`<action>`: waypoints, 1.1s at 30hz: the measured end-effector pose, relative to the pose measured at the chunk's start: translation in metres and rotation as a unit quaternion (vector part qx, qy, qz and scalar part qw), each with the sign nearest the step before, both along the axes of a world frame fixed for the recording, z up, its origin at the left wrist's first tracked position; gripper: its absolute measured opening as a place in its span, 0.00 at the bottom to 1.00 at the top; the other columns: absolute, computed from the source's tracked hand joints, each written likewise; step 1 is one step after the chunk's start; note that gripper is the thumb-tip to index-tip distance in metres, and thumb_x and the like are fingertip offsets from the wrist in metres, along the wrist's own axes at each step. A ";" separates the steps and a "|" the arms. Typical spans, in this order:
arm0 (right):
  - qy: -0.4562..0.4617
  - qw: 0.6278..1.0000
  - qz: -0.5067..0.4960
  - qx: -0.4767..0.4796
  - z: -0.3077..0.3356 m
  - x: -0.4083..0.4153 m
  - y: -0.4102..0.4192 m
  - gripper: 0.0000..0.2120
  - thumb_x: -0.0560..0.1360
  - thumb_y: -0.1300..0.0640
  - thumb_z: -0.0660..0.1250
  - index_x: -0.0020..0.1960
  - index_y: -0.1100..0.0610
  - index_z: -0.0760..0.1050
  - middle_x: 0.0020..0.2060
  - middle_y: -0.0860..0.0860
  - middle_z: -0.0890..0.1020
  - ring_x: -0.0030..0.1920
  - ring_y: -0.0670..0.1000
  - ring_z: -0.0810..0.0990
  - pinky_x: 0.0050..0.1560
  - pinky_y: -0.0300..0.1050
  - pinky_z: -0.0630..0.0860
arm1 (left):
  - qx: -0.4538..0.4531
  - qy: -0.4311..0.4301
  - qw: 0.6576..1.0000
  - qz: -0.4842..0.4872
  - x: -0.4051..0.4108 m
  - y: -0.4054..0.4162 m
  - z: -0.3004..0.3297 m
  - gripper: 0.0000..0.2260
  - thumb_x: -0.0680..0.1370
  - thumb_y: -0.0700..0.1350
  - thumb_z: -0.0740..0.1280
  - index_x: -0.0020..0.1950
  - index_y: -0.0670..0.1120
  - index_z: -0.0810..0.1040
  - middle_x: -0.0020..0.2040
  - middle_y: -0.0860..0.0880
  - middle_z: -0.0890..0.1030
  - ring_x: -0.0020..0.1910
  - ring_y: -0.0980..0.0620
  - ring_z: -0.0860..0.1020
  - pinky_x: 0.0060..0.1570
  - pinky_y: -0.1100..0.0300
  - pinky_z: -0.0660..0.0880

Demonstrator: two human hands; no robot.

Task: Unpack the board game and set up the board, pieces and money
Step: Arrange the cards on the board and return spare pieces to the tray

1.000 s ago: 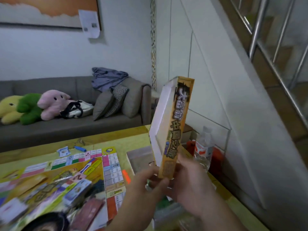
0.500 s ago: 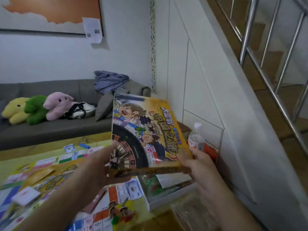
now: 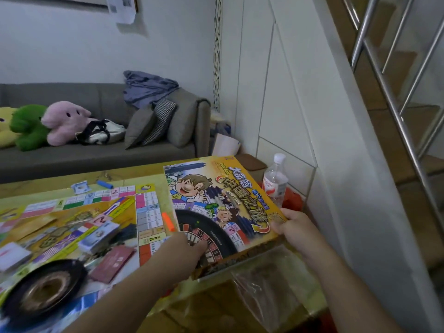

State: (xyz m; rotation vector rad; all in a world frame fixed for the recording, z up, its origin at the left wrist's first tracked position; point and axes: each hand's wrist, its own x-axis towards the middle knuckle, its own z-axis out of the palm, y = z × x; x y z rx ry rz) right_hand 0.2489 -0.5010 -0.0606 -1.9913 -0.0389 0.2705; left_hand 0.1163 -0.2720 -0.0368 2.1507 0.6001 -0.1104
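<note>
**Two hands on the box lid**

Both hands grip the yellow box lid [image 3: 216,203], picture side up, low over the table's [image 3: 134,175] right part. The left hand [image 3: 185,248] clasps its near left corner; the right hand [image 3: 292,227] pinches its near right corner. The game board [image 3: 146,212] lies unfolded just left, with card stacks [image 3: 99,235] and a black roulette wheel [image 3: 43,288] resting on it. A water bottle [image 3: 275,180] stands beyond the lid.

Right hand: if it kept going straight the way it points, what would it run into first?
The right hand points up and left, already gripping the box lid at its near right corner. Past that, likely the water bottle just beyond, though depth is unclear.
</note>
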 end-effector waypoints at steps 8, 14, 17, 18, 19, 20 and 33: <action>-0.022 0.999 0.018 -0.041 -0.018 0.015 0.003 0.11 0.83 0.54 0.68 0.64 0.46 0.81 0.50 0.43 0.87 0.53 0.49 0.84 0.59 0.54 0.78 | 0.109 0.015 0.993 -0.039 0.031 0.005 -0.031 0.16 0.85 0.50 0.61 0.39 0.45 0.73 0.35 0.51 0.73 0.32 0.57 0.70 0.34 0.60 0.71; -0.032 0.998 0.014 -0.050 -0.028 0.023 0.003 0.05 0.82 0.51 0.68 0.54 0.42 0.80 0.49 0.42 0.87 0.52 0.49 0.85 0.61 0.59 0.79 | 0.091 0.041 0.993 -0.058 0.039 0.003 -0.037 0.13 0.87 0.49 0.59 0.57 0.42 0.79 0.55 0.44 0.83 0.55 0.48 0.83 0.55 0.54 0.81; -0.034 0.997 0.011 -0.066 -0.032 0.025 0.002 0.06 0.82 0.51 0.68 0.58 0.43 0.81 0.49 0.43 0.87 0.52 0.49 0.84 0.61 0.58 0.80 | 0.082 0.045 0.995 -0.046 0.043 0.004 -0.042 0.14 0.86 0.50 0.61 0.58 0.41 0.80 0.52 0.44 0.84 0.53 0.48 0.83 0.56 0.54 0.82; -0.034 0.997 0.011 -0.073 -0.033 0.025 0.003 0.07 0.82 0.51 0.68 0.58 0.44 0.81 0.49 0.43 0.87 0.52 0.49 0.84 0.60 0.58 0.79 | 0.092 0.042 0.994 -0.045 0.045 0.005 -0.044 0.15 0.86 0.50 0.61 0.58 0.39 0.80 0.47 0.46 0.83 0.51 0.48 0.82 0.56 0.53 0.81; -0.034 0.996 0.010 -0.078 -0.034 0.026 0.003 0.06 0.82 0.51 0.68 0.57 0.44 0.81 0.48 0.43 0.87 0.51 0.49 0.85 0.60 0.57 0.80 | 0.103 0.036 0.993 -0.039 0.046 0.005 -0.046 0.17 0.85 0.50 0.62 0.59 0.38 0.81 0.41 0.48 0.79 0.48 0.48 0.80 0.56 0.52 0.80; -0.033 0.996 0.007 -0.080 -0.035 0.026 0.003 0.05 0.82 0.51 0.68 0.56 0.43 0.81 0.48 0.43 0.87 0.51 0.49 0.85 0.60 0.58 0.80 | 0.110 0.031 0.993 -0.030 0.047 0.005 -0.047 0.18 0.84 0.51 0.62 0.59 0.36 0.81 0.37 0.50 0.75 0.46 0.48 0.78 0.55 0.51 0.79; -0.030 0.986 0.038 -0.161 -0.045 0.035 0.011 0.09 0.84 0.47 0.61 0.62 0.42 0.78 0.57 0.46 0.84 0.56 0.52 0.81 0.60 0.52 0.76 | 0.114 0.008 0.993 0.026 0.053 0.004 -0.062 0.28 0.83 0.50 0.63 0.79 0.40 0.60 0.53 0.45 0.75 0.50 0.47 0.75 0.50 0.54 0.74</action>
